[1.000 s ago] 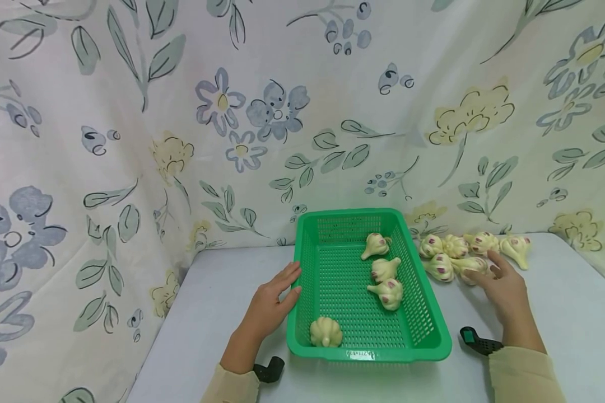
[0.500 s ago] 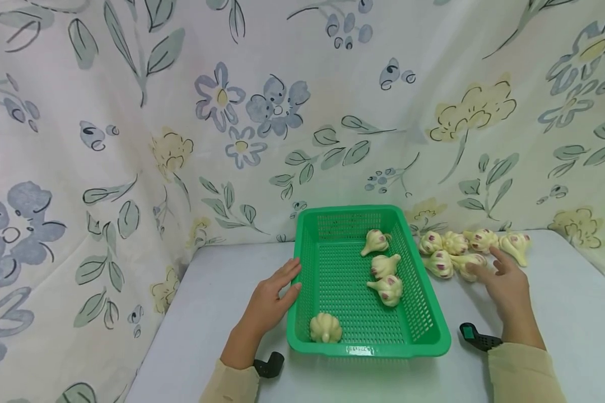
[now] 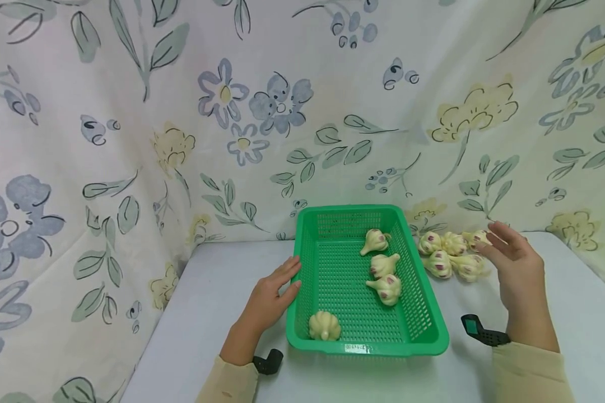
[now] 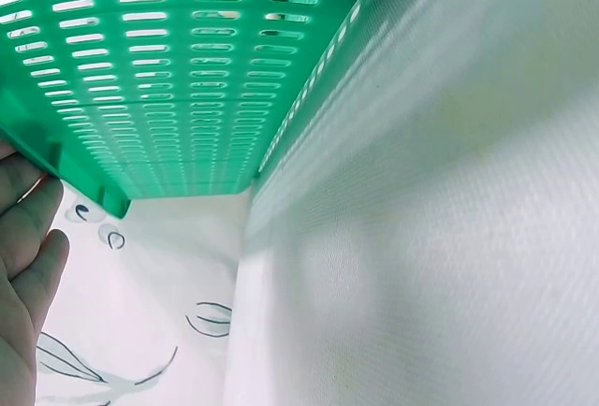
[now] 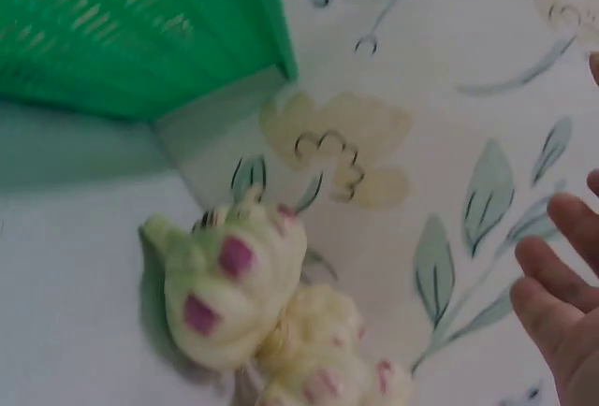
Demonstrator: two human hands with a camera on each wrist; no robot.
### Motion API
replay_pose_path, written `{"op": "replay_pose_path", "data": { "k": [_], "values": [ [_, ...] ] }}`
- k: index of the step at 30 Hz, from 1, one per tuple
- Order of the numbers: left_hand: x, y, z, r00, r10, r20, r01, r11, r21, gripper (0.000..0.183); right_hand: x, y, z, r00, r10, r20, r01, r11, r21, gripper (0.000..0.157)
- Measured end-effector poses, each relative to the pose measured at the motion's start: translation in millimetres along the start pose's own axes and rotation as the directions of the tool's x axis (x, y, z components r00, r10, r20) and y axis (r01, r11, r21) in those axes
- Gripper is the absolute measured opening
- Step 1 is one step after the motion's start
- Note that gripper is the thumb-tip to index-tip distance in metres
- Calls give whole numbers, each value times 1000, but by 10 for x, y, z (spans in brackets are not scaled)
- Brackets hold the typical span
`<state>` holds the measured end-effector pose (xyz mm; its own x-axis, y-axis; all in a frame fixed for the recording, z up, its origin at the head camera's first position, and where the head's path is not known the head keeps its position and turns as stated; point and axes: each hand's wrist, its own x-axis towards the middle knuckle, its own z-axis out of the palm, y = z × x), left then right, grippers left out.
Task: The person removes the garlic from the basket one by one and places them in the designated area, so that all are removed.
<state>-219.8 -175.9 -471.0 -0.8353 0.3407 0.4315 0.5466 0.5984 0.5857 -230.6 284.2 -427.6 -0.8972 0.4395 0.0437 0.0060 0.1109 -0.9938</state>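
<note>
Head view: the right hand [image 3: 521,268] lies farther to the right of the frame than half a second earlier. It now covers the right end of the loose garlic [image 3: 437,264], where one more bulb showed before; whether that bulb is touched cannot be told. Its grip is wide, thumb apart from fingers. The front bulb near the thumb is more exposed. The basket [image 3: 413,351], at frame centre, contains the same four bulbs, three along its right side and one at lower left; attention thus appears to have shifted along the pile, with nothing added to the basket. The left hand [image 3: 269,296] lies unchanged against the basket's left side, grip wide and fingers extended. The bench [image 3: 232,268] carries both basket and pile.

Left wrist view: the slotted outer wall of the basket, unseen from above, fills the upper left; fingers [image 4: 33,214] reach its rim at the left edge.

Right wrist view: fingers [image 5: 552,322] at the right edge stand apart from the garlic at lower centre, a gap hidden from the head camera. No bulb shows in the visible part of the grip.
</note>
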Motion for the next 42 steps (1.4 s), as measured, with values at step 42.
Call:
{"op": "replay_pose_path", "data": {
  "k": [42],
  "values": [
    [20, -20, -5, 1000, 28, 6, -28, 1000, -8, 45, -458, -644, 2033, 398, -105, 911, 285, 958, -14, 39]
  ]
}}
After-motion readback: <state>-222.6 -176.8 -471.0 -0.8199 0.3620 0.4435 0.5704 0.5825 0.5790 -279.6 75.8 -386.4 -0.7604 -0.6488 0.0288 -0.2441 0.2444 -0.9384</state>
